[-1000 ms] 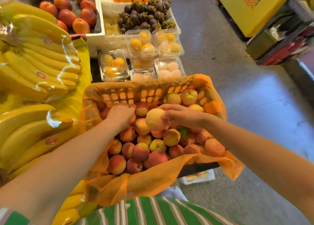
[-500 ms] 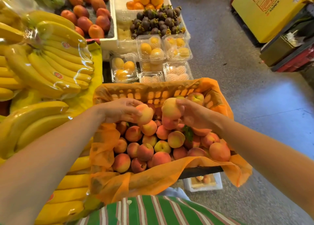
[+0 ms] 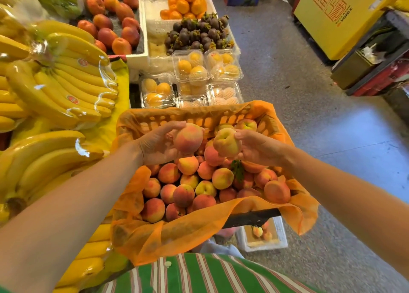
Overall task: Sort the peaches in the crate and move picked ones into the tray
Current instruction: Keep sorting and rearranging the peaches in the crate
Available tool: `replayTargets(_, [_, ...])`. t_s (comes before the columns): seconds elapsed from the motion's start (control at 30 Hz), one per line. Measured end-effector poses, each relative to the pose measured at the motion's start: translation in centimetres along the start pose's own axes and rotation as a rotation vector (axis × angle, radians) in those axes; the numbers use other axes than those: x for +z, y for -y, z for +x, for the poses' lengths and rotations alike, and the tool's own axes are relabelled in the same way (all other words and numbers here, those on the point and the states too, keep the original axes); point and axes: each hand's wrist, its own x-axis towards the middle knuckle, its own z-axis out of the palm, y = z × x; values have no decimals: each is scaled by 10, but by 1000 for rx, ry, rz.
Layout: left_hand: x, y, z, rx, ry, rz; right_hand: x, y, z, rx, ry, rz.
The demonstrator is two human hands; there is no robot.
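A fruit stall is shown: wrapped bananas (image 3: 59, 87), mangosteens (image 3: 197, 35), boxed fruit (image 3: 191, 66) and crated peaches (image 3: 199, 182) are displayed.

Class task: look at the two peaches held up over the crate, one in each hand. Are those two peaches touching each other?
Apart. The head view shows a clear gap between the left-hand peach and the right-hand peach, with the crate's orange liner and heaped fruit visible through it.

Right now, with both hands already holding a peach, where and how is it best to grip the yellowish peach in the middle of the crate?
Probably from straight above. The yellowish peach lies on top of the pile with its upper half free. Close the fingertips around its widest part, since neighbours touch its lower sides. First free the right hand or the left hand.
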Motion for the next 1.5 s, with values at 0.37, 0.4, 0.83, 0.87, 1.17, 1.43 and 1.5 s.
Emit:
replayTargets(0.37, [14,12,55,83,-631,1108,-36,17,-20,-139,-528,-715])
replayTargets(0.4, [15,14,60,93,-648,1197,-38,16,-19,-130,-525,-812])
replayTargets(0.83, [10,22,85,235,-565,1522,-46,-3,24,-176,-370,-1345])
replayTargets(0.87, [9,23,85,259,-544,1534,-46,-4,25,-176,-366,-1362])
replayTargets(1.17, [-1,18,65,423,-480,1702,-37,1,28,-252,-392,-1467])
replayTargets(1.43, [-12,-13,-10,717,-657,1774,45,17,68,-337,-90,-1315])
replayTargets(1.5, [-27,-10,-29,718,-723,1847,63,5,86,-262,27,-1379])
